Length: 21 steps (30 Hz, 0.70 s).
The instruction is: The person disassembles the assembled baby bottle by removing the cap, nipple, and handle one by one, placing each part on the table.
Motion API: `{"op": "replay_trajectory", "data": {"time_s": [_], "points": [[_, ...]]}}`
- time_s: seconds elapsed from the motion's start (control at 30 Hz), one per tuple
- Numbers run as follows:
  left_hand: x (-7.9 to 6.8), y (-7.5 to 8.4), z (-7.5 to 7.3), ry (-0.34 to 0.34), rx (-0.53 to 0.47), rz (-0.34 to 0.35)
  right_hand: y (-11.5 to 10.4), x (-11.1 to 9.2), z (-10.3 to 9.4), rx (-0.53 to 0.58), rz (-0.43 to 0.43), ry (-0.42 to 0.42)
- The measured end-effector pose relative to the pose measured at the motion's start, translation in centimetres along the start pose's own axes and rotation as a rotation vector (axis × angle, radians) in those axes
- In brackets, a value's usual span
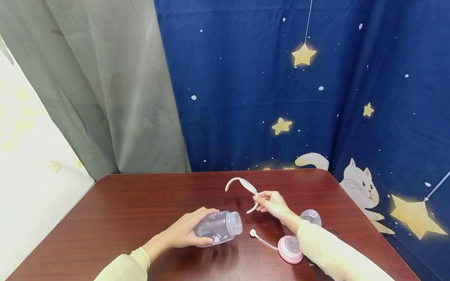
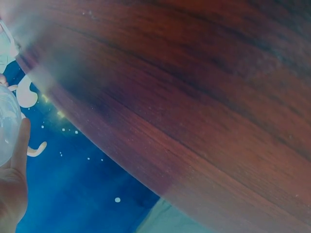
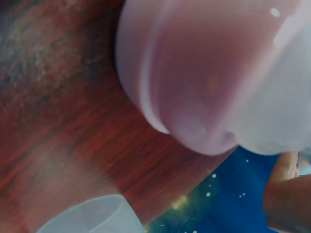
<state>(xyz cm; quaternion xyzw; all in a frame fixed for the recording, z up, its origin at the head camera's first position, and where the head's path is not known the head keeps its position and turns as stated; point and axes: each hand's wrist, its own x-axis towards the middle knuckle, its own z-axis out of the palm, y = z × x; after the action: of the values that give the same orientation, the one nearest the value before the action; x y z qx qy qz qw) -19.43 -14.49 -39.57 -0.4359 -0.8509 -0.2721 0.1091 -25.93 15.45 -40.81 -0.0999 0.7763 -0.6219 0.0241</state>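
Note:
My left hand [image 1: 183, 231] grips a clear baby bottle [image 1: 217, 229] from its left side, thumb across the near face. The bottle is tipped almost level, its uncapped threaded neck facing right. In the left wrist view, only part of the bottle [image 2: 7, 127] and the hand [image 2: 13, 191] show at the left edge. My right hand [image 1: 275, 204] pinches a white, curved bottle handle [image 1: 249, 186] near its lower end, right of the bottle's mouth. Below that hand lies a pink bottle collar [image 1: 290, 256] with a clear nipple [image 1: 292, 244] and a thin straw [image 1: 266, 242] ending in a white weight.
A clear dome cap [image 1: 311, 217] sits beyond my right forearm, partly hidden by it. The dark red wooden table [image 1: 147, 199] has rounded far corners. Behind it hang a grey curtain [image 1: 116, 86] and a blue star-patterned curtain [image 1: 239, 86].

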Motion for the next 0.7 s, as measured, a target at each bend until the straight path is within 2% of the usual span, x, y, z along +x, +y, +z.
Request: {"op": "replay_trajectory", "data": {"time_s": [0.7], "points": [[-0.1, 0.1, 0.1, -0.011, -0.011, -0.024, 1.6, -0.1, 0.2, -0.040, 0.035, -0.006]]}}
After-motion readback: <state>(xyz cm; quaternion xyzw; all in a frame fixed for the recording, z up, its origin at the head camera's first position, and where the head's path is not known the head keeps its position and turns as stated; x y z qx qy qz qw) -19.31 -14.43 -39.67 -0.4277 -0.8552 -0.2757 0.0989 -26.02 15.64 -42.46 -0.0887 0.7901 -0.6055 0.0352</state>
